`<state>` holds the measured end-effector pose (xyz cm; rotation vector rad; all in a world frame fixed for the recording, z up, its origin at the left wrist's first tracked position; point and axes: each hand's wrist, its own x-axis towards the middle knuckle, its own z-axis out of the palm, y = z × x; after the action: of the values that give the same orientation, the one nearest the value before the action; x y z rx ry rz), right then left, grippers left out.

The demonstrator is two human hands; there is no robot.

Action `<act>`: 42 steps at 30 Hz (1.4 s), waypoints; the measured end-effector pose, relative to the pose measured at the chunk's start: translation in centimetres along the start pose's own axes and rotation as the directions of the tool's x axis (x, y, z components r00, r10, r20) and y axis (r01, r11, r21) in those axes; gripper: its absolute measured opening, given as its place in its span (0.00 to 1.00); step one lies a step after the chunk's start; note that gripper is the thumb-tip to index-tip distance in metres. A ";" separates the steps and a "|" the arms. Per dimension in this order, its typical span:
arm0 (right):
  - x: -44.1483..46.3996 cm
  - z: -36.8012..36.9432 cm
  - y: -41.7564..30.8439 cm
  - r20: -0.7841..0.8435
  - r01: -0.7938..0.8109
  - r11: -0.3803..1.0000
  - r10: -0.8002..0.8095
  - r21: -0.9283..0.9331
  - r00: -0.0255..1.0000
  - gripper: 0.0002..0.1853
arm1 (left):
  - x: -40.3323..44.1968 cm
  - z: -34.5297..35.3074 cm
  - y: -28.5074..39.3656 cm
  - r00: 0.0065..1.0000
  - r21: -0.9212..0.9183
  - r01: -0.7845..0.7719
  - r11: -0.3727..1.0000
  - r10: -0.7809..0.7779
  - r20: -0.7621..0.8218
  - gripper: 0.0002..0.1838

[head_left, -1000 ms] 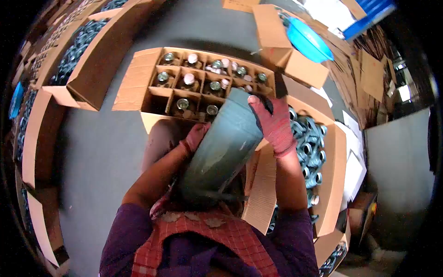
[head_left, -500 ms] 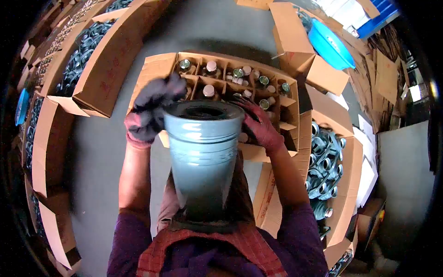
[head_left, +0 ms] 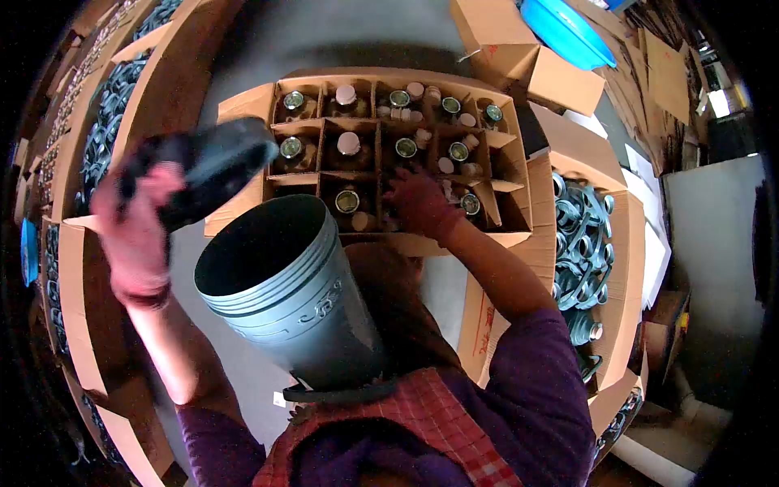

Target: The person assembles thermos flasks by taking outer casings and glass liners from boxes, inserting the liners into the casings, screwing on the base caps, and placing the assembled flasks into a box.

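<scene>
A grey-blue bucket (head_left: pixel 324 312) with an open, dark mouth leans between the person's legs. My left hand (head_left: pixel 142 223), in a red glove, is at the left, closed round a dark round object like a lid or ring (head_left: pixel 215 166), blurred by motion. Beyond the bucket stands a divided cardboard box (head_left: pixel 479 240) with glass bottles in its compartments, some under pale pink caps (head_left: pixel 349 144). My right hand (head_left: pixel 423 203), also gloved, reaches into its front middle compartments; its fingertips and anything in them are hard to make out.
On the right a cardboard box (head_left: pixel 626 268) holds grey-green handled pieces (head_left: pixel 583 243). Tall cardboard boxes (head_left: pixel 81 300) with similar pieces line the left. A bright blue basin (head_left: pixel 568 36) rests on a box at the top right. Stacked flat cardboard lies behind it.
The dark round piece has come off the bucket's top and moved left with my left hand. The bucket now tilts left, its mouth uncovered. My right hand has gone down into the divided box.
</scene>
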<state>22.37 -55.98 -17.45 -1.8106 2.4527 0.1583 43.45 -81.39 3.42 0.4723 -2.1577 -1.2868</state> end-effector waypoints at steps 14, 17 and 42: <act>0.6 -4.0 -0.6 -0.172 -0.121 0.826 0.254 0.550 0.952 0.16 | -0.9 -1.0 -3.7 0.962 0.284 0.006 0.959 -0.083 0.261 0.30; 5.4 -3.5 -0.7 -0.389 0.010 0.845 0.235 0.534 0.891 0.15 | -0.8 -1.0 -4.2 0.974 0.324 0.023 0.946 -0.094 0.207 0.28; 23.3 -0.7 -7.2 -0.035 -0.167 0.855 0.210 0.491 0.977 0.28 | 2.9 1.2 -18.4 0.843 -0.669 0.157 0.726 -0.451 -0.292 0.11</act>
<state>22.42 -80.23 -20.08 -1.3855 2.4266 -0.4967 40.60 -90.90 -12.38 0.7741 -1.1944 -1.7813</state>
